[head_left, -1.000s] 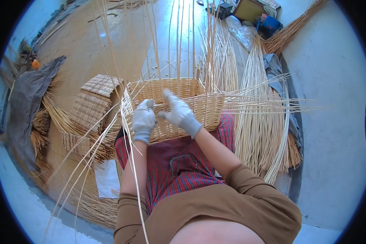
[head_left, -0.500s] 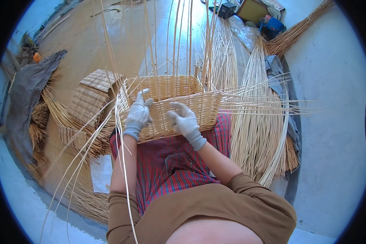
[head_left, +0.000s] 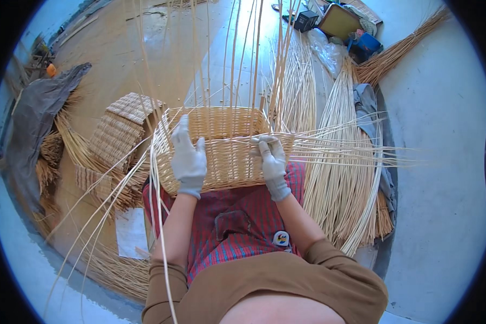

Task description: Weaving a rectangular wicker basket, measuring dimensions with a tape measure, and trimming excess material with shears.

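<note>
A pale wicker basket (head_left: 227, 167), partly woven, rests across my lap on a red checked cloth (head_left: 232, 224). Tall upright stakes (head_left: 257, 54) rise from its walls. Loose weaving strands (head_left: 340, 146) stick out past its right corner, and others (head_left: 110, 202) trail off the left corner. My left hand (head_left: 190, 159), in a light grey glove, lies against the front wall near the left end, fingers stretched upward. At the right end of the front rim my right hand (head_left: 274, 164), gloved alike, has its fingertips pinched on a wicker strand; the exact grip is partly hidden.
Long bundles of peeled rods (head_left: 329, 183) lie right of me, a brown bundle (head_left: 402, 51) beyond. On the left are a woven panel piece (head_left: 119, 129), straw bundles (head_left: 73, 140) and a grey sheet (head_left: 38, 124). A blue container (head_left: 367, 43) stands among clutter at the far right.
My right hand has moved right along the front rim and closed on a strand at the corner. My left hand has turned upright, its fingers straightening. The view has shifted slightly.
</note>
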The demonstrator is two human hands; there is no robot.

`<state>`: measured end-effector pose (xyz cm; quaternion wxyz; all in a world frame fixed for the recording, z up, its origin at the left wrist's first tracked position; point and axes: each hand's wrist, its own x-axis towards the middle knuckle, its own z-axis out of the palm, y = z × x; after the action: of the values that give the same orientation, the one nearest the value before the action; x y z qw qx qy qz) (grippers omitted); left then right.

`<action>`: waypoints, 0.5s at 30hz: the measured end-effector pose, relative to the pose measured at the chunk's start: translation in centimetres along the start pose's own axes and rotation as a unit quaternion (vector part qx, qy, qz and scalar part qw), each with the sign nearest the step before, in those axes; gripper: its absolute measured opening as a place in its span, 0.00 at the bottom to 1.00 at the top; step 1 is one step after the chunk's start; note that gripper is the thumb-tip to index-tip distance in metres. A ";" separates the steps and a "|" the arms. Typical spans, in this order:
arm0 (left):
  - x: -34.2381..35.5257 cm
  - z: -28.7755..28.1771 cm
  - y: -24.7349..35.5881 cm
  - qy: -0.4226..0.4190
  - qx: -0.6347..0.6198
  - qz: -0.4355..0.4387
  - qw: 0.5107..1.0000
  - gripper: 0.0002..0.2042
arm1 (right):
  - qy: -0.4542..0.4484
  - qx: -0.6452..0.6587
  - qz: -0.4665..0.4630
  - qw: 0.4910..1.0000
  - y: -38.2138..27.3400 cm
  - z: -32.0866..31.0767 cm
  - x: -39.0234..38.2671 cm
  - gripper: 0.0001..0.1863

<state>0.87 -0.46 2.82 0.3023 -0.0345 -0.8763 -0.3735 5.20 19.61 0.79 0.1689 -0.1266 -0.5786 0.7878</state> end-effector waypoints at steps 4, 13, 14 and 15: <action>-3.0 1.7 3.2 -0.275 0.130 0.147 0.941 0.38 | -0.039 -0.257 -0.237 0.936 -1.6 1.3 4.8 0.16; -3.0 4.5 4.8 -0.216 0.170 0.142 0.951 0.27 | 0.124 -0.165 -0.166 0.964 -5.1 -7.2 3.4 0.11; -3.1 5.2 5.9 -0.145 0.106 0.195 0.964 0.26 | 0.159 -0.180 -0.127 0.963 -5.2 -8.6 3.1 0.07; -3.5 6.1 7.5 -0.110 0.051 0.218 0.968 0.24 | 0.158 -0.248 -0.091 0.951 -5.6 -9.7 3.3 0.06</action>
<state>2.79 9.64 2.30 0.2792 -0.2499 -0.8935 -0.2474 6.73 30.96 3.18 0.2922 -0.2345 -0.7308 0.5706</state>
